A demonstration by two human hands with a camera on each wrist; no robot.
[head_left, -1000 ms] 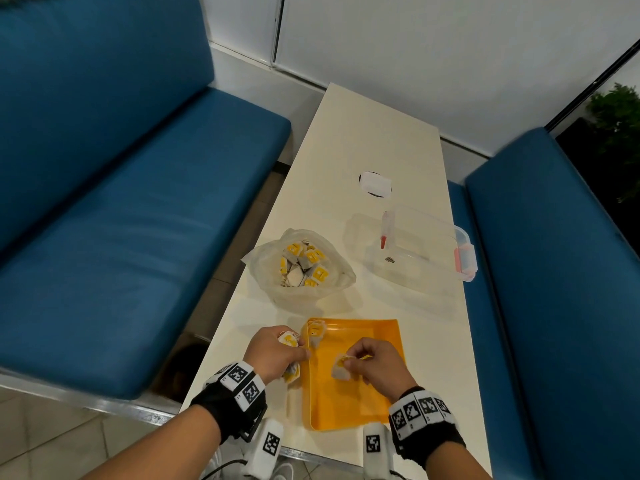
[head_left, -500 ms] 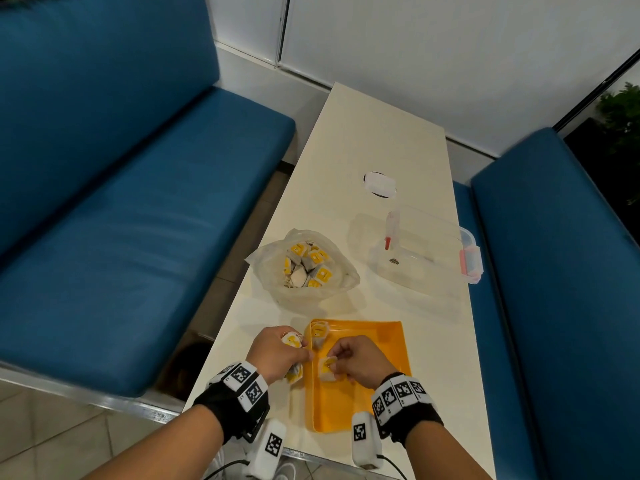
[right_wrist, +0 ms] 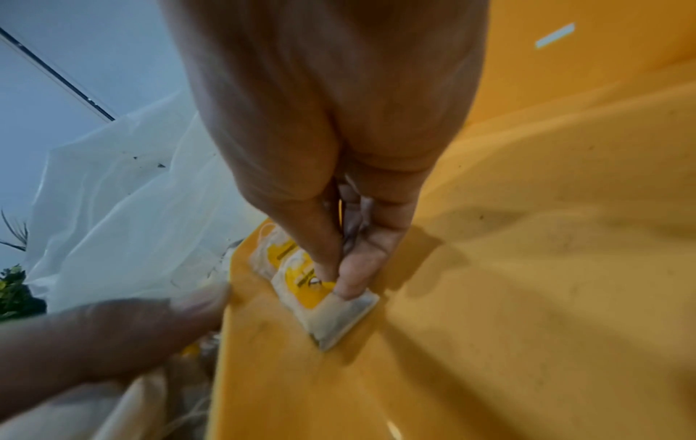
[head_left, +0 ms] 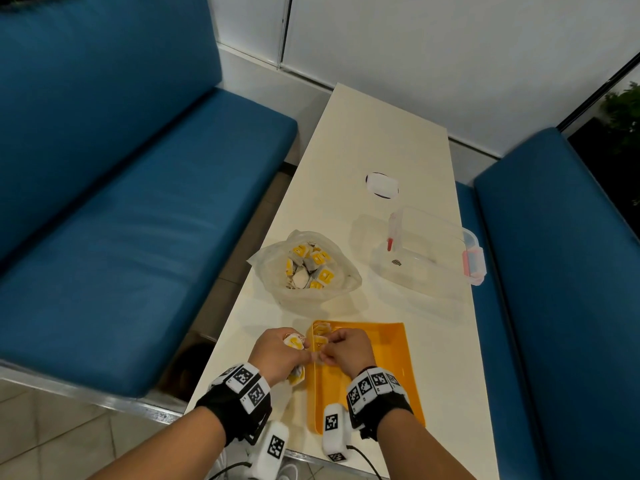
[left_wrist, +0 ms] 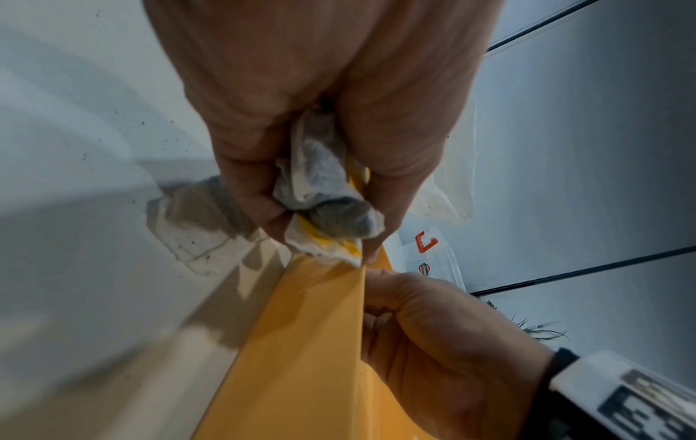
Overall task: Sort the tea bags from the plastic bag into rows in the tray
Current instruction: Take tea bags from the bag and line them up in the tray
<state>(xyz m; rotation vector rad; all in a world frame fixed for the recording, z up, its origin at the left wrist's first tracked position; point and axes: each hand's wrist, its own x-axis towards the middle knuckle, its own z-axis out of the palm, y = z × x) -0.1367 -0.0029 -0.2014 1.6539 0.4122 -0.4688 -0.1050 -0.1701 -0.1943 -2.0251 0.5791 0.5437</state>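
Note:
An orange tray (head_left: 388, 362) lies at the table's near end. My right hand (head_left: 327, 345) is inside it by the left wall, pinching a yellow-labelled tea bag (right_wrist: 320, 294) that touches the tray floor (right_wrist: 527, 238). Another tea bag (right_wrist: 269, 248) lies just beyond it, in the far left corner. My left hand (head_left: 298, 344) stays just outside the tray's left rim (left_wrist: 320, 327) and grips a bunch of tea bags (left_wrist: 324, 202); one more tea bag (left_wrist: 196, 226) hangs beside its fingers. The clear plastic bag (head_left: 304, 268), open, holds several tea bags.
A clear lidded container (head_left: 429, 251) with red clips stands right of the bag, and a small white oval object (head_left: 382, 185) lies farther back. Blue benches (head_left: 121, 237) flank the narrow white table (head_left: 381, 133). The table's left edge runs close to my left hand.
My right hand has carried its tea bag leftward across the tray to the left wall, close to my left hand. The left hand has stayed put with its bunch.

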